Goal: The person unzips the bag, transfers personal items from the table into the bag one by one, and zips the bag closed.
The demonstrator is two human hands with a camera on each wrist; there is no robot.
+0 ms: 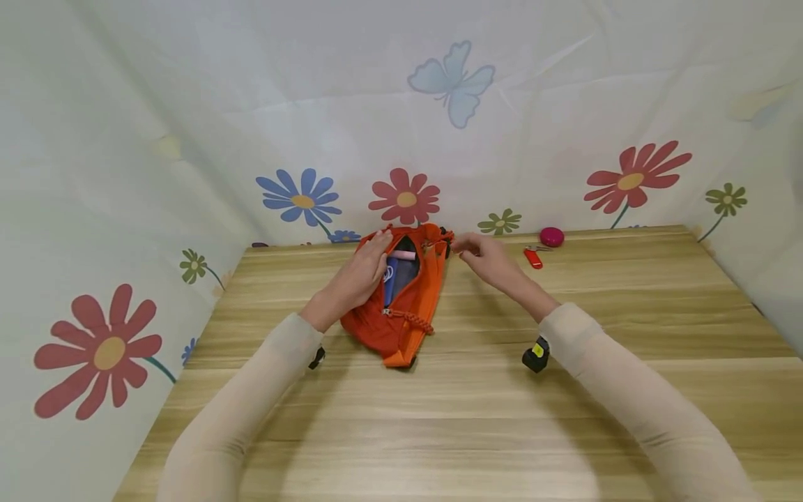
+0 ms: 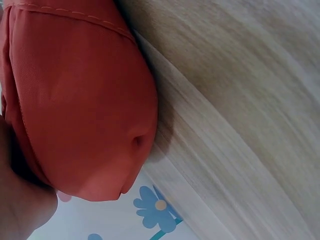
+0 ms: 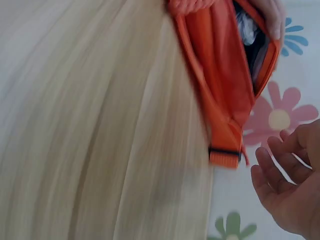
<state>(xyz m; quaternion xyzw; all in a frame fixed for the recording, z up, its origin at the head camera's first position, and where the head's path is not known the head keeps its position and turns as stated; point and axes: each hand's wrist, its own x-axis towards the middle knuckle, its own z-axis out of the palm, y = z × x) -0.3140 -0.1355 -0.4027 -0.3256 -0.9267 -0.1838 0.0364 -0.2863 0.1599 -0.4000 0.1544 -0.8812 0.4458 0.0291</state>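
An orange-red zippered bag (image 1: 370, 326) lies on the table with its mouth unzipped. Inside show a blue item (image 1: 389, 277) with a white mark and a pink stick-like item (image 1: 403, 255). My left hand (image 1: 364, 272) rests along the bag's left side, its fingers fairly straight beside the opening. The left wrist view has the bag's smooth side (image 2: 85, 105) close up against part of the hand. Just right of the bag's far end, my right hand (image 1: 489, 263) is held with loosely bent fingers; in the right wrist view a gap separates them from the strap buckle (image 3: 225, 156).
Right of the right hand lie a red folding pocketknife (image 1: 533, 258) and a round magenta case (image 1: 552, 237) near the table's back edge. A braided orange cord (image 1: 410, 320) hangs from the zipper. A flower-printed sheet (image 1: 351, 125) rises behind the wooden table (image 1: 414, 425).
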